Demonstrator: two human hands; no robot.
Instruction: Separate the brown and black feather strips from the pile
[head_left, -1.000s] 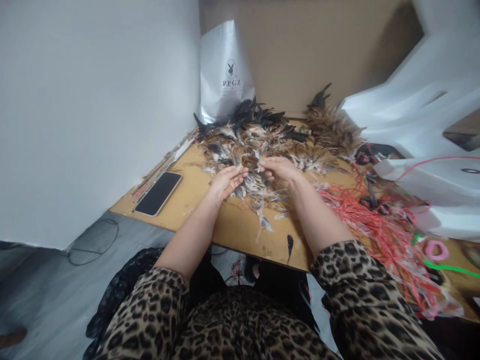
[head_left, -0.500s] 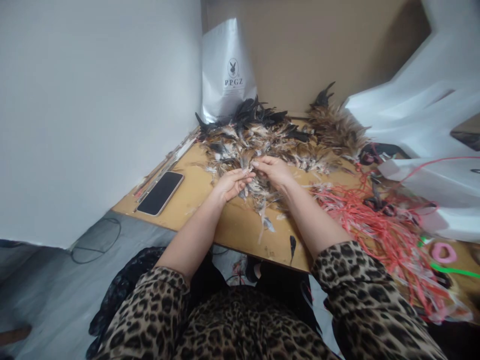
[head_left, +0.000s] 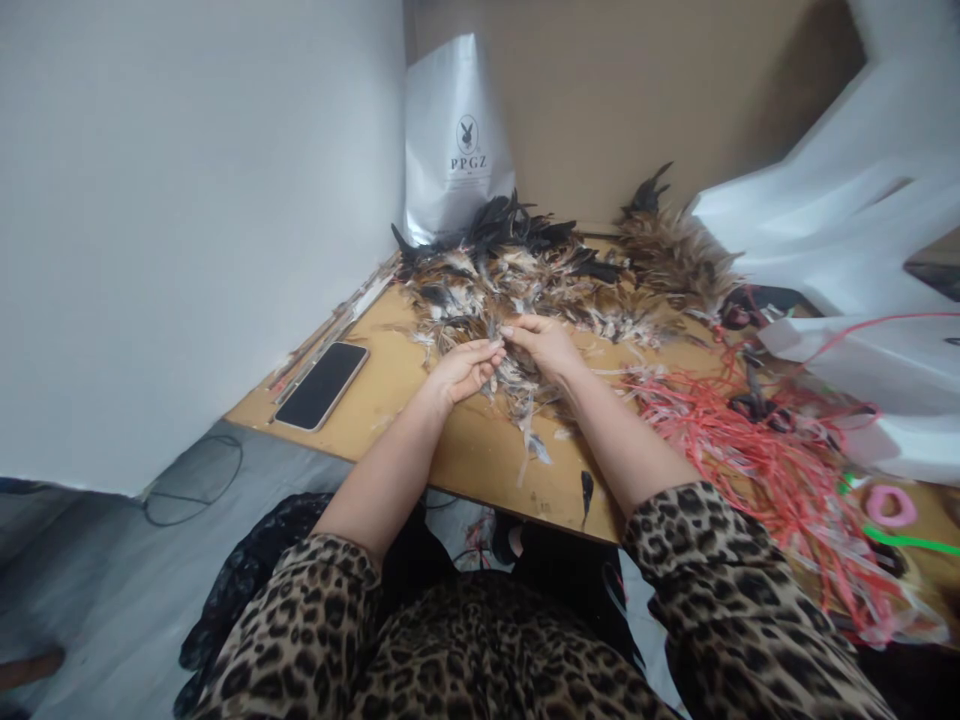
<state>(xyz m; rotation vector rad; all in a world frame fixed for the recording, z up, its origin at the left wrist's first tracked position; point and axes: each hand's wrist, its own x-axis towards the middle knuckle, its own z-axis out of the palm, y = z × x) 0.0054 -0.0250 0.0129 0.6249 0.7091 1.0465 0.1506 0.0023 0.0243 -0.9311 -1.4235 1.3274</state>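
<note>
A heap of brown, black and white feathers (head_left: 517, 265) covers the far middle of a wooden table (head_left: 397, 385). At its near edge my left hand (head_left: 463, 368) is curled, fingertips pinched on a small bunch of feathers (head_left: 510, 378). My right hand (head_left: 546, 345) meets it from the right, its fingertips pinched on the same bunch where the two hands touch. Loose feathers (head_left: 536, 445) trail from the hands toward the table's front edge.
A black phone (head_left: 321, 385) lies at the table's left corner. A white paper bag (head_left: 456, 140) stands behind the feathers against a brown board. Red strings (head_left: 742, 450) sprawl on the right, beside white plastic bags (head_left: 847, 250) and a pink ring (head_left: 889, 505).
My hands, apart a second ago, have drawn together over the feathers; the right fingertips now meet the left ones on the bunch.
</note>
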